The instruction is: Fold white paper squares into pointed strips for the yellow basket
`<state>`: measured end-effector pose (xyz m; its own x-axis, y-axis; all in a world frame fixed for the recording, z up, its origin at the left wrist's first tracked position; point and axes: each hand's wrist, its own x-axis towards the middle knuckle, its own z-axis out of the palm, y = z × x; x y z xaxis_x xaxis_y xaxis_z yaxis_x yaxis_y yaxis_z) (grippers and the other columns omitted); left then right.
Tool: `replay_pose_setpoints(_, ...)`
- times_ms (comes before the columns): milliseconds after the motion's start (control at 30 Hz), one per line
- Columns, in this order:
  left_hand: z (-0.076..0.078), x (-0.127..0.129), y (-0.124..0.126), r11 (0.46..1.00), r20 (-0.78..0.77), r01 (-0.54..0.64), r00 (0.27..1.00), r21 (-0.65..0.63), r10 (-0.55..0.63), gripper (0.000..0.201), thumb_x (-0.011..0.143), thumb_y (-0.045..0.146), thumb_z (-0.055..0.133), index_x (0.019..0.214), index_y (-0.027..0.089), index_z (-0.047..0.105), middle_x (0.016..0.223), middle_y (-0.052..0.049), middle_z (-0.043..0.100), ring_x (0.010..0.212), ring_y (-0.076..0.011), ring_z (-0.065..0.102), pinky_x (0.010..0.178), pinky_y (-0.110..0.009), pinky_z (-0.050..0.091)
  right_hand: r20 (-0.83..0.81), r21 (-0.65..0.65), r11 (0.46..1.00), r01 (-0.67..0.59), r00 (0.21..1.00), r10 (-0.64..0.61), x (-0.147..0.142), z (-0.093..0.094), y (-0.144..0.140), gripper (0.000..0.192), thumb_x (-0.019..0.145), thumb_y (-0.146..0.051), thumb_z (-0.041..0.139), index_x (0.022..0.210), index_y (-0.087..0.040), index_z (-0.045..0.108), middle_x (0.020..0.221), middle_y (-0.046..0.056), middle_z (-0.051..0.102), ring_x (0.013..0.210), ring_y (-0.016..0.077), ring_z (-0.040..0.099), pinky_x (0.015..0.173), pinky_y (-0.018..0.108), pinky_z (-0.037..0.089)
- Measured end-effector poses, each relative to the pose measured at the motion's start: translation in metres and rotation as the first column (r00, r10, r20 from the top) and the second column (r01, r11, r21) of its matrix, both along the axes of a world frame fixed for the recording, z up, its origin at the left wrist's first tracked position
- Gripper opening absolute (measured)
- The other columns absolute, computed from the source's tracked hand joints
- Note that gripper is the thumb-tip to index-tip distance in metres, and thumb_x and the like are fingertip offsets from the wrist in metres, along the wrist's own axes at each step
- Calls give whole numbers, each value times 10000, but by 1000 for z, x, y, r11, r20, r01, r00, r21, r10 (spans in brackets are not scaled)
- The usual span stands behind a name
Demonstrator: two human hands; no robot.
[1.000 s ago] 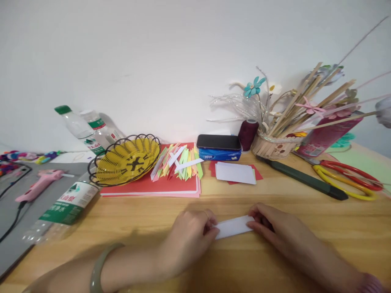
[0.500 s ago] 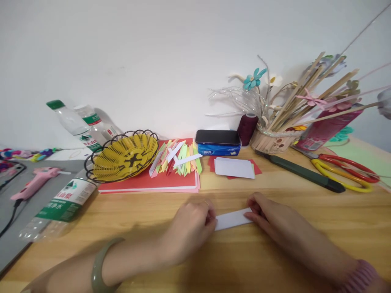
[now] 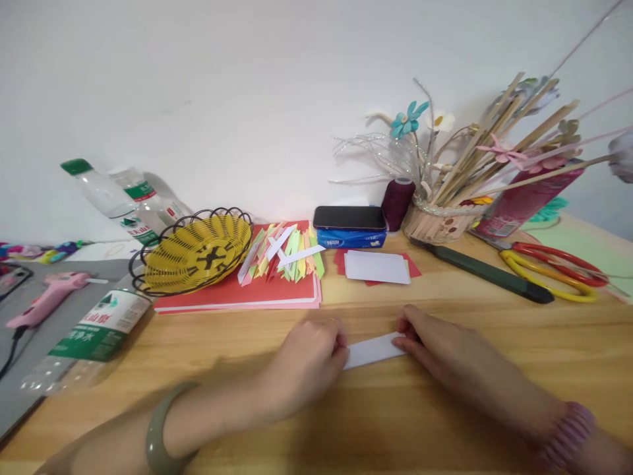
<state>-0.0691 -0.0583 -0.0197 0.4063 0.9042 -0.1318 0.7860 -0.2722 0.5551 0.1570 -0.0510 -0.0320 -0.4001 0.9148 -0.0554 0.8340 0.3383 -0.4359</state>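
A narrow white paper strip point(image 3: 374, 351), seemingly folded, stretches between my two hands just above or on the wooden table. My left hand point(image 3: 314, 359) pinches its left end, thumb toward me and fingers curled. At the other end, my right hand point(image 3: 435, 353) has thumb and fingers closed on the paper. Beyond the hands lies a small stack of white paper rectangles point(image 3: 376, 267) on red paper pieces point(image 3: 415, 268). Many folded coloured paper strips point(image 3: 297, 254) are heaped on red sheets point(image 3: 237, 300) to the left of that stack.
A yellow basket point(image 3: 198, 254), plastic bottles point(image 3: 101, 323) and a pink glue gun point(image 3: 49, 300) are at left. Behind the cards, a phone point(image 3: 349, 216) rests on a blue packet point(image 3: 351, 237). A dark green cutter point(image 3: 489, 272), scissors point(image 3: 554, 270) and a stick-filled holder point(image 3: 440, 224) occupy the right.
The view has shifted slightly, so everything sits a little further left and higher. Both hands keep their grip on the white paper strip.
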Motion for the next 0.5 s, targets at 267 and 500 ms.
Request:
replay_pose_setpoints(267, -6, 9, -12, 961, -378, 160, 924, 227, -65, 152, 864, 136, 434, 908, 181, 573, 841, -50, 612, 769, -202, 571, 600, -268, 434, 27, 71, 995, 75, 997, -77, 0, 1, -5, 160, 850, -358, 467, 766, -221, 462, 725, 15, 608, 633, 168, 575, 554, 283, 410)
replay_pose_setpoints(500, -19, 5, -12, 627, -425, 559, 827, 542, -369, 273, 933, 231, 418, 1189, 251, 512, 1139, -28, 593, 1072, -239, 482, 997, -485, 281, 72, 355, 935, -9, 997, -17, 1, -7, -12, 200, 885, -291, 397, 809, -190, 552, 789, 63, 642, 706, 193, 606, 639, 329, 478)
